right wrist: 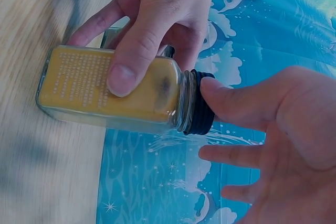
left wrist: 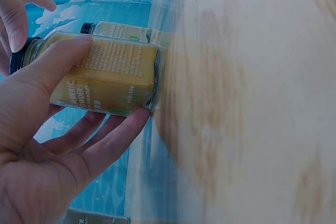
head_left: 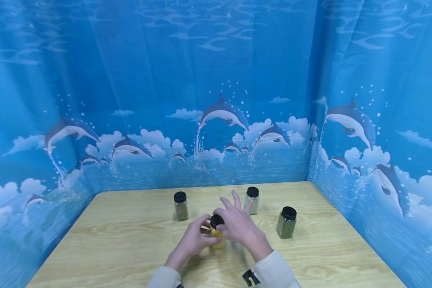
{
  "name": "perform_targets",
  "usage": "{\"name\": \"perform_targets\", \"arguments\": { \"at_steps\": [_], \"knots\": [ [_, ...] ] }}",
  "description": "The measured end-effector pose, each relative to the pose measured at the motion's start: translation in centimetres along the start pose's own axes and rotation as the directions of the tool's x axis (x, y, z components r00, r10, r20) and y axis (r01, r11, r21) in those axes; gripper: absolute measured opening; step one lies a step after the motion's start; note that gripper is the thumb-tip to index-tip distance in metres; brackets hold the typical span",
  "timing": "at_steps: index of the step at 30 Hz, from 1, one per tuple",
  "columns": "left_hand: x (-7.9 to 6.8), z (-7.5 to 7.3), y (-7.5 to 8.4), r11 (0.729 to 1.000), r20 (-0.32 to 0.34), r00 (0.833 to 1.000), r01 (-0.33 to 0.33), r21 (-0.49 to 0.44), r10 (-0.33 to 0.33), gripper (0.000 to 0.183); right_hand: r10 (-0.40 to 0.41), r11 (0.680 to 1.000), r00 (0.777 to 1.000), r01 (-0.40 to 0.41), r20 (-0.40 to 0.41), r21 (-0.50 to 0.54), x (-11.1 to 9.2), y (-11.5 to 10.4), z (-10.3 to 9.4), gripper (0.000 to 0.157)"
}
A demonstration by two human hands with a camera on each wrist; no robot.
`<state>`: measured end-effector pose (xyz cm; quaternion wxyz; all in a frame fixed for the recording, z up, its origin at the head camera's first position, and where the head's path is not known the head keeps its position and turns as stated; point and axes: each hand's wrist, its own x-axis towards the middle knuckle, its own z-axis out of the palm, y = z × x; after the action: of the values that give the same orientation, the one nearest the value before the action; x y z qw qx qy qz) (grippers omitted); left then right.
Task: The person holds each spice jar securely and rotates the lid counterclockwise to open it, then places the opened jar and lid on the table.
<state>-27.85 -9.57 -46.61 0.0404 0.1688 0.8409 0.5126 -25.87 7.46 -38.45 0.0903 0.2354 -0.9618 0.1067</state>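
Note:
A square glass jar of yellow turmeric powder (left wrist: pixel 115 72) stands upright on the table in the head view, its label readable in the left wrist view. My left hand (head_left: pixel 194 239) grips the jar's body, thumb on one side and fingers round the other. At the top, my right hand (head_left: pixel 240 226) pinches the black lid (right wrist: pixel 202 102) between thumb and index finger, while its other fingers spread away from the jar. Bare glass thread shows just below the lid in the right wrist view.
On the wooden table (head_left: pixel 104 240), a jar of brownish powder (head_left: pixel 181 210) stands at back left. A pale jar (head_left: pixel 253 204) is behind my right hand, and a jar of green flakes (head_left: pixel 286 225) stands to the right. A dolphin-print curtain (head_left: pixel 158 100) encloses the table.

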Motion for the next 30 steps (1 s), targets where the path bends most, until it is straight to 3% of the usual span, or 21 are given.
{"name": "perform_targets", "arguments": {
  "at_steps": [13, 23, 30],
  "knots": [
    [-0.04, 0.04, 0.03, 0.998, -0.01, 0.999, 0.05, 0.025, -0.05, 0.047, -0.044, 0.998, 0.998, 0.042, 0.046, 0.042, 0.03, 0.03, -0.12, 0.042],
    [-0.12, 0.02, -0.04, 0.999, -0.007, 0.999, 0.042, 0.013, -0.042, 0.071, -0.054, 0.998, 0.997, 0.052, 0.064, 0.037, -0.07, 0.06, -0.26, 0.044],
    [-0.35, 0.09, 0.13, 1.0, -0.008, 1.0, 0.025, 0.016, -0.025, 0.045, -0.036, 0.998, 0.999, 0.035, 0.026, 0.044, -0.11, 0.15, -0.28, 0.058]
  ]
}}
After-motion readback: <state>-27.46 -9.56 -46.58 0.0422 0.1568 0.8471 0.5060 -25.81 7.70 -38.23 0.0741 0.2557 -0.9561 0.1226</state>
